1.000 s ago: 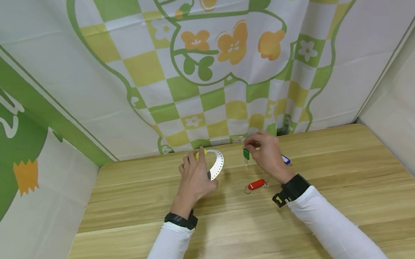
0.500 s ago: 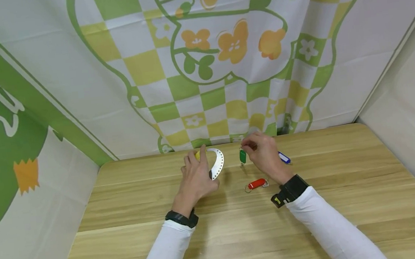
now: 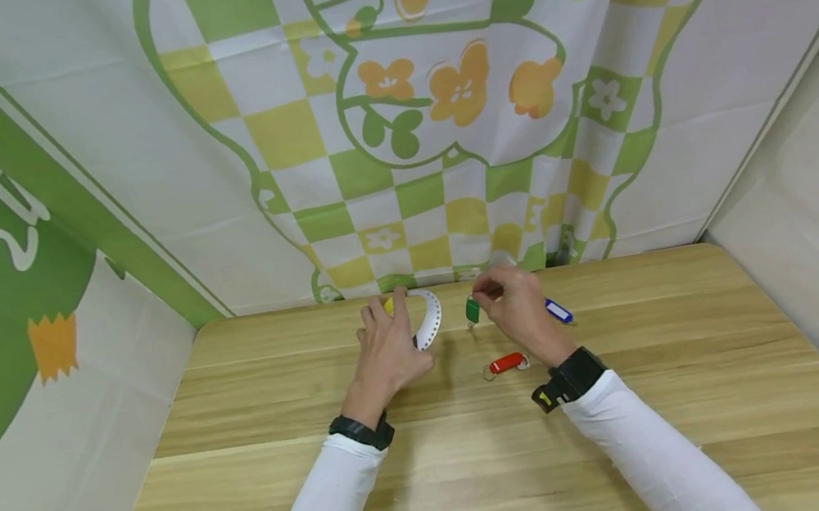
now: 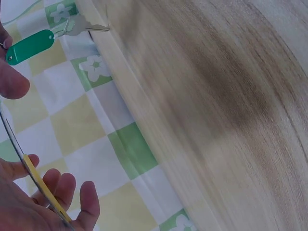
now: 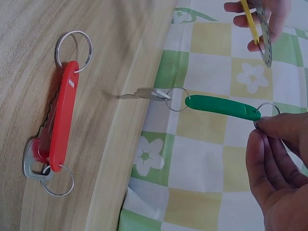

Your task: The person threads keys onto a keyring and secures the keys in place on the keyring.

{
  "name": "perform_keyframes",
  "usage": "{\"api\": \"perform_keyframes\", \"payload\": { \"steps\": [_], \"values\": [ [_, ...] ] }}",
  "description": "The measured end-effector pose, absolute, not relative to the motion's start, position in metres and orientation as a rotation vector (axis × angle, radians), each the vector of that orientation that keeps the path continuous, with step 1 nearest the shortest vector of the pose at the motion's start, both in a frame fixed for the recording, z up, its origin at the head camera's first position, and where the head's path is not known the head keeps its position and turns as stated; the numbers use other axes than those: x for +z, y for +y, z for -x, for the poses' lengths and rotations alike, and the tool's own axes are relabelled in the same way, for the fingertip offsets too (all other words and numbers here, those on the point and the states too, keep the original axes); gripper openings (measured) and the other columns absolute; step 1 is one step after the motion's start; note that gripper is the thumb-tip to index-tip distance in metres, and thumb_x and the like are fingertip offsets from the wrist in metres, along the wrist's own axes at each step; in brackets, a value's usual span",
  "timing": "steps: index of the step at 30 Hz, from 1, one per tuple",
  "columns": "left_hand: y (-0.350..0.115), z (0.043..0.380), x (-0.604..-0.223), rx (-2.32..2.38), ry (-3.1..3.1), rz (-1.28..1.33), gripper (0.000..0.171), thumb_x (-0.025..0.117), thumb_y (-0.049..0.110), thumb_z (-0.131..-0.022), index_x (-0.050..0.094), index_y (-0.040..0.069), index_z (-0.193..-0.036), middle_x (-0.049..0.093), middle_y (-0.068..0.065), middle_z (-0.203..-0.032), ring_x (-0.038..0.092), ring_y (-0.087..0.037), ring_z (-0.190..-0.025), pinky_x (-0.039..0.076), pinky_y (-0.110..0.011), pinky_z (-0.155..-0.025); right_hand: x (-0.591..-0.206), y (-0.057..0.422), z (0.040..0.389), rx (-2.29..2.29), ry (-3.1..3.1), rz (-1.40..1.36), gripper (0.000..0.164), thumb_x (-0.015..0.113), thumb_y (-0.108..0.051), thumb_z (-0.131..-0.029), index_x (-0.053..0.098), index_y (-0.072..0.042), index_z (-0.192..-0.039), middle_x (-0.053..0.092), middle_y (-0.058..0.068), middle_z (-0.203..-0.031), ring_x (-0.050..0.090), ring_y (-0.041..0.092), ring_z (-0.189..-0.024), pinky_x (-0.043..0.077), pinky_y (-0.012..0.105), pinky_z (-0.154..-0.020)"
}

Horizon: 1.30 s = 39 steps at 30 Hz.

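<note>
My left hand (image 3: 387,359) grips a thin, silvery curved plate (image 3: 432,319) with a row of holes along its edge and a yellow strip (image 5: 251,21); its kind is unclear. To the right, the thumb and fingers of my right hand (image 3: 521,308) pinch the metal ring of a green key tag (image 5: 221,107). From the tag's other ring hangs a key (image 5: 144,94), above the table. A gap separates the green tag from the curved plate. Closer to me a red key tag (image 3: 506,363) lies on the table with its own key and rings.
A blue key tag (image 3: 559,311) lies on the wooden table (image 3: 459,464) just right of my right hand, partly behind it. At the table's far edge hangs a checked, flowered cloth (image 3: 404,198). Pale cloth walls stand at left and right.
My right hand has moved a little left with the green key tag, closer to the curved plate. More of the blue tag shows now. My left hand has barely moved.
</note>
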<state>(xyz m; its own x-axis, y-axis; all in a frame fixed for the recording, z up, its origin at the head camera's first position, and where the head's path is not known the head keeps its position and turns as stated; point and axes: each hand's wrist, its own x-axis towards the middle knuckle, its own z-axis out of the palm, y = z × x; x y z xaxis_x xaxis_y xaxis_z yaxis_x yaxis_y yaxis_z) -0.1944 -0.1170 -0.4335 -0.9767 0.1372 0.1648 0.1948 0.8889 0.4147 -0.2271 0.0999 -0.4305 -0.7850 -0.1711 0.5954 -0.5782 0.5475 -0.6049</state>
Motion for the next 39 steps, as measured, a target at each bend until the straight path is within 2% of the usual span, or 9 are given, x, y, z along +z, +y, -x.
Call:
{"api": "perform_keyframes", "payload": {
  "steps": [5, 16, 25, 33, 39],
  "values": [
    [-0.1169, 0.194, -0.434, -0.673, -2.914, 0.25, 0.1, 0.082, 0.034, -0.073, 0.031, 0.006, -0.155, 0.033, -0.031, -0.139, 0.037, -0.045, -0.125, 0.047, -0.06, -0.083, -0.4318, 0.0987, 0.2271, 1.154, -2.326, -0.597, 0.011, 0.078, 0.009, -0.081, 0.074, 0.0, -0.083, 0.068, 0.01, -0.083, 0.069, 0.021, -0.072, 0.058, 0.03, -0.065],
    [-0.1166, 0.193, -0.4335, -0.656, -2.942, 0.238, 0.098, 0.083, 0.035, -0.073, 0.035, 0.013, -0.155, 0.033, -0.029, -0.138, 0.04, -0.044, -0.118, 0.049, -0.056, -0.075, -0.4338, 0.0987, 0.2271, 1.141, -2.302, -0.607, 0.011, 0.08, 0.007, -0.08, 0.076, -0.003, -0.083, 0.069, 0.009, -0.083, 0.07, 0.021, -0.072, 0.059, 0.031, -0.064],
    [-0.1151, 0.1922, -0.4317, -0.659, -2.945, 0.231, 0.098, 0.083, 0.033, -0.07, 0.037, 0.012, -0.154, 0.033, -0.028, -0.138, 0.04, -0.044, -0.119, 0.049, -0.055, -0.076, -0.4346, 0.0968, 0.2268, 1.175, -2.306, -0.583, 0.013, 0.08, 0.006, -0.08, 0.072, -0.005, -0.081, 0.071, 0.009, -0.081, 0.07, 0.02, -0.071, 0.059, 0.031, -0.065],
    [-0.1123, 0.1923, -0.4292, -0.69, -2.926, 0.231, 0.093, 0.082, 0.037, -0.073, 0.04, 0.013, -0.152, 0.036, -0.028, -0.135, 0.042, -0.042, -0.112, 0.048, -0.049, -0.07, -0.4338, 0.0969, 0.2262, 1.173, -2.33, -0.571, 0.01, 0.081, 0.003, -0.08, 0.074, -0.005, -0.08, 0.07, 0.007, -0.078, 0.068, 0.018, -0.069, 0.057, 0.033, -0.061],
    [-0.1114, 0.192, -0.4289, -0.7, -2.911, 0.24, 0.096, 0.084, 0.037, -0.072, 0.04, 0.01, -0.153, 0.037, -0.029, -0.134, 0.042, -0.042, -0.111, 0.05, -0.048, -0.069, -0.4337, 0.0965, 0.2267, 1.181, -2.329, -0.562, 0.011, 0.079, 0.004, -0.08, 0.075, -0.005, -0.079, 0.07, 0.007, -0.076, 0.068, 0.018, -0.067, 0.057, 0.033, -0.059]
  ]
}}
